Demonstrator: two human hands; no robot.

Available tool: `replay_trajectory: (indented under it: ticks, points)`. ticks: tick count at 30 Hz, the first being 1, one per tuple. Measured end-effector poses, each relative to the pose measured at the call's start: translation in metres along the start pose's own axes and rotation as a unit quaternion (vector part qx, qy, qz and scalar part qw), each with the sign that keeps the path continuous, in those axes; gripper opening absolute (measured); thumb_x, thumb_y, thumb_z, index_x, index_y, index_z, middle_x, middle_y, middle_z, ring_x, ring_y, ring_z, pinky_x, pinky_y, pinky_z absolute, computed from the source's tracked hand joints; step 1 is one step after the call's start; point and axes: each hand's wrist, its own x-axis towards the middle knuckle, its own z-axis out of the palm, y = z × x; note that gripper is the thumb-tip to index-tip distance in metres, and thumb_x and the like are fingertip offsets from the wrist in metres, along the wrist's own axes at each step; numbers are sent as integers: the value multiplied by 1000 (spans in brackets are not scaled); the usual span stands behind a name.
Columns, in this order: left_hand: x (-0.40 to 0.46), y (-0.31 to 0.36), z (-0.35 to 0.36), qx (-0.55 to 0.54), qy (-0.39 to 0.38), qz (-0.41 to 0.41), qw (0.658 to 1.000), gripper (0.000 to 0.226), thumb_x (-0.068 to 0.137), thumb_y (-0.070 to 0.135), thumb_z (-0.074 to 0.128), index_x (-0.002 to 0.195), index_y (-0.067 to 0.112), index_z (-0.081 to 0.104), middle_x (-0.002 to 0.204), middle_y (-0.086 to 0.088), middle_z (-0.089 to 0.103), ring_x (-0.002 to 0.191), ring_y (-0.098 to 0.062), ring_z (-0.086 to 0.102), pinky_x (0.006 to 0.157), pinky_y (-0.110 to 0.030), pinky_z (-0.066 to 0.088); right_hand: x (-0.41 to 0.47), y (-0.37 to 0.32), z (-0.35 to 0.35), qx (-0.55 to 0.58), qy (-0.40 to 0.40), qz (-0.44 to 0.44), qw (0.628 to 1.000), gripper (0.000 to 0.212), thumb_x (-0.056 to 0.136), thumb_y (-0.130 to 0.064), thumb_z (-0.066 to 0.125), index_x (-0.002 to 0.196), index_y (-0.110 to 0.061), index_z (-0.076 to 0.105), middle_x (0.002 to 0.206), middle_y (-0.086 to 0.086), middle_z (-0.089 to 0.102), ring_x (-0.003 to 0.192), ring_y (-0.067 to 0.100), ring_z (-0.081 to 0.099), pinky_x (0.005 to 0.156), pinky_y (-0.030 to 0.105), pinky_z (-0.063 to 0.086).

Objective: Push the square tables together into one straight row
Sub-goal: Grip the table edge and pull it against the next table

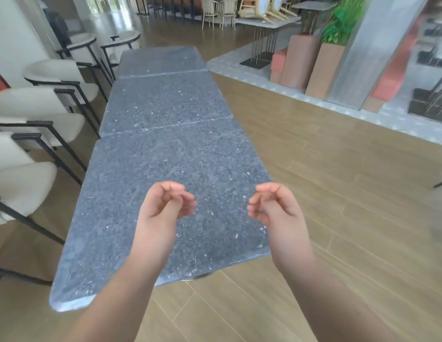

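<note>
In the head view three grey stone desks, nearest [145,206], middle [165,102] and far [160,60], run edge to edge from lower centre to upper centre, while the left hand [163,208] and right hand [276,206] hover above the nearest, fingers loosely curled, grasping nothing.

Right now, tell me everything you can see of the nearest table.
The nearest table has a square, dark grey speckled top that looks like stone, with rounded corners and pale chipped flecks near its edges. Its far edge meets the middle table along a thin seam, roughly in line with it. A bit of metal base shows under the near edge. White chairs stand along its left side. The left hand and right hand hover above it, fingers loosely curled, holding nothing.
</note>
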Motion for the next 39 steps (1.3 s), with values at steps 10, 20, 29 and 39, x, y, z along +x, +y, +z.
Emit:
replay_trajectory:
  ticks: [10,20,29,39]
  points:
    - [-8,-19,193,-19,-21,10,1000,22,98,-1,46,101,14,61,86,0,73,85,-25,72,76,-29,59,60,-45,-156,-5,20,42,999,24,100,5,43,99,-8,64,74,-1,66,69,14,62,75,34,54]
    - [60,-43,288,-29,16,22,999,20,92,5,48,95,18,62,83,-1,72,80,-23,71,74,-30,59,161,-50,-198,-10,-11,57,998,25,99,7,43,97,-8,63,73,-2,66,69,15,61,76,35,54]
    - [172,-81,353,-23,92,3,996,16,92,9,49,97,15,63,86,-6,72,82,-27,72,80,-32,60,316,-37,-217,-69,-96,55,991,32,99,-6,49,87,-28,69,78,-4,69,75,14,65,76,31,54]
    - [242,-90,408,10,125,-13,992,17,89,12,50,96,17,65,85,-9,72,82,-31,72,80,-35,61,423,-47,-258,-112,-140,54,982,37,102,-1,46,94,-29,69,85,1,70,81,19,69,81,33,55]
